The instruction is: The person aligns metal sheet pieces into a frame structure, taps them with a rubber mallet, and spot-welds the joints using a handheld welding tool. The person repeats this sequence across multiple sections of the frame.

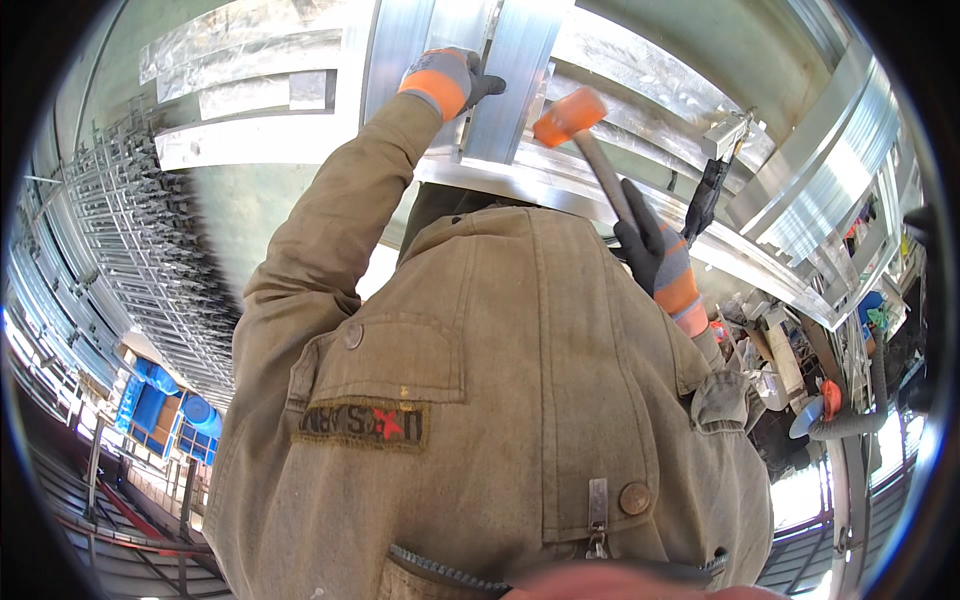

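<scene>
My right hand (655, 255), in a grey and orange work glove with dark fingers, is closed round the wooden handle of a mallet (570, 116). The mallet's orange head points up and left and looks slightly blurred. At the upper middle, my gloved left hand (450, 80) grips a long silvery metal profile (428, 28), thumb toward the right; its fingertips are partly hidden. Right beside it runs another ribbed metal profile (512, 80), with a narrow gap between the two. Both reach a shiny metal crossbar (510, 180) in front of my chest.
Flat metal strips (250, 140) lie at the upper left, above a dense stack of thin metal frames (150, 240). A clamp-like metal fitting (725, 135) with a black part stands on the right. Farther right are ribbed panels (825, 205), a grey hose (850, 428) and clutter.
</scene>
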Tool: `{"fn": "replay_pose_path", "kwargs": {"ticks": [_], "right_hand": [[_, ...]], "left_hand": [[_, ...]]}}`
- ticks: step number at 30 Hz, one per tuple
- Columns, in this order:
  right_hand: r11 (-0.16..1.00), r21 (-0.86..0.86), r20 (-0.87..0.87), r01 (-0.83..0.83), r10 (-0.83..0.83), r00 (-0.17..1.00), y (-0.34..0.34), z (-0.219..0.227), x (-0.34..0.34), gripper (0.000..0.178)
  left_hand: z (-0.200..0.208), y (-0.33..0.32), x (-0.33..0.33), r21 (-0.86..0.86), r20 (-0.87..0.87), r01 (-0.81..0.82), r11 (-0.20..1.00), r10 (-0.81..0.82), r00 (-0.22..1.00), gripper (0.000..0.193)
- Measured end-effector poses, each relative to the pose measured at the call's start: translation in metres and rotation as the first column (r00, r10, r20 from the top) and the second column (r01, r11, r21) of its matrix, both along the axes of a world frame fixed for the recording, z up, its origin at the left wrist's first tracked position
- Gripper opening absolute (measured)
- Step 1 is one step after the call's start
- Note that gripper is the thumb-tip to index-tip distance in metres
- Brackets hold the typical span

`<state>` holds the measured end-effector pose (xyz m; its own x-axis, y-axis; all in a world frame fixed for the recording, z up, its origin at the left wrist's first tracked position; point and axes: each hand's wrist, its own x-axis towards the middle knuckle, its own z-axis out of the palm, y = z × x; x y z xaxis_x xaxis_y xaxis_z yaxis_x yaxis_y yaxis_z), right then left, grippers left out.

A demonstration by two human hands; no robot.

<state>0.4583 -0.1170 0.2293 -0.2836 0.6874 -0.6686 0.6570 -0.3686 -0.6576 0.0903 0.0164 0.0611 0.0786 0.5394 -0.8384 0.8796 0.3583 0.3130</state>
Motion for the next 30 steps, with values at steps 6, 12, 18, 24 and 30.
{"fn": "replay_pose_path", "kwargs": {"ticks": [6, 12, 18, 24, 30], "right_hand": [[1.000, 0.022, 0.058, -0.022, 0.020, 0.998, 0.009, 0.007, -0.015, 0.062], [1.000, 0.029, 0.068, 0.004, -0.006, 0.998, -0.003, -0.006, -0.009, 0.058], [0.999, -0.047, 0.089, 0.005, 0.000, 0.996, -0.010, -0.020, -0.007, 0.058], [0.996, 0.045, 0.161, 0.074, -0.080, 0.984, -0.015, 0.001, -0.003, 0.059], [0.977, 0.105, 0.031, -0.186, 0.184, 0.982, -0.017, -0.010, 0.001, 0.057]], "left_hand": [[-0.001, 0.006, 0.004, 0.121, -0.073, -0.048, 0.992, 0.057, 0.996, 0.071], [-0.015, 0.002, 0.004, -0.004, 0.120, -0.344, 0.939, 0.342, 0.932, 0.077], [-0.020, 0.001, -0.004, -0.064, 0.206, -0.155, 0.986, 0.165, 0.965, 0.068], [-0.018, -0.002, 0.002, -0.126, 0.083, -0.034, 0.991, 0.045, 0.996, 0.078], [-0.022, -0.014, 0.003, 0.078, 0.041, -0.051, 0.996, 0.048, 0.998, 0.086]]}}
